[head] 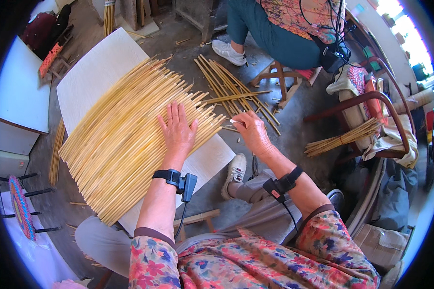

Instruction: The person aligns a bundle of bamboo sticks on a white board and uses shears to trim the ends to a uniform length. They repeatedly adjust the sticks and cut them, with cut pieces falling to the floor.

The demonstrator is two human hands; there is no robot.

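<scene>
Dry yellow plant stalks (130, 137) lie side by side in a broad sheet on a pale wood-grained board (101, 61). My left hand (177, 132) rests palm down on the sheet near its right-hand ends, fingers spread, gripping nothing. Just off those ends, my right hand (251, 130) is in the air. Its thumb and forefinger pinch a small white piece (233, 121), too small to identify. Each of my forearms carries a black strap with a cabled device.
Loose stalks (235, 90) are scattered on the floor beyond my right hand. A person (275, 39) sits on a wooden folding stool (280, 77) at the far side. To the right, a tied stalk bundle (341, 139) lies against an armchair (379, 97). A white table (23, 86) stands left.
</scene>
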